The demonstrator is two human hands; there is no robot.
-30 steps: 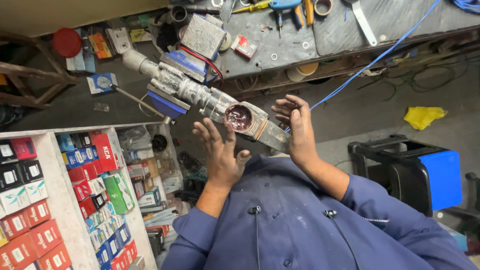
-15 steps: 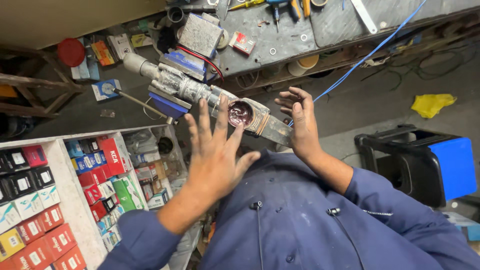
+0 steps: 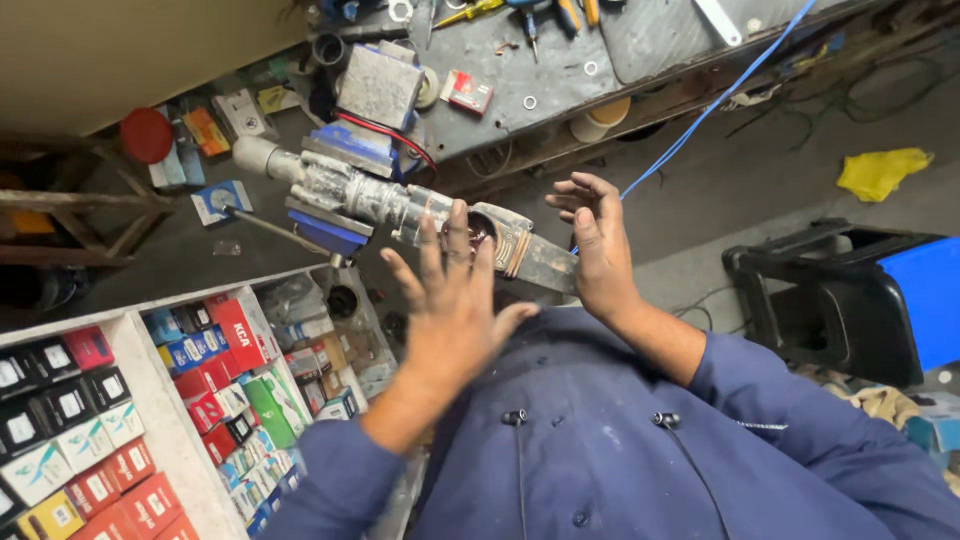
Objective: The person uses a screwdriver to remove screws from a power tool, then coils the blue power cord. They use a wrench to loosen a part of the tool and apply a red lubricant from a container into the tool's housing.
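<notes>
From the head view, my left hand (image 3: 455, 305) is raised flat in front of me, palm turned away, all five fingers (image 3: 432, 262) spread wide and straight, gripping nothing; the fingertips overlap the round dark opening of the metal shaft assembly (image 3: 400, 205) from this angle, though I cannot tell if they touch it. My right hand (image 3: 598, 250) stands more edge-on, wrist bent, its fingers loosely curled and parted, the palm side lying against the flat tapered end of that same assembly without closing around it. Both forearms come out of dark blue cloth sleeves, creased and slightly dusty. The assembly is a long, grimy grey piece, roughly cylindrical, pitted and stained, with a wider housing around the dark reddish bore near my left hand. It runs slantwise and is clamped at its middle in a blue bench vise (image 3: 335, 190) with a thin steel handle bar. Beyond it lies the grey work surface (image 3: 560, 70), scuffed and strewn with washers, pliers and a small red box. A blue cable (image 3: 720, 100) crosses to it. To my left, shelves hold rows of small cardboard boxes (image 3: 215, 345) in red, blue, green and black.
</notes>
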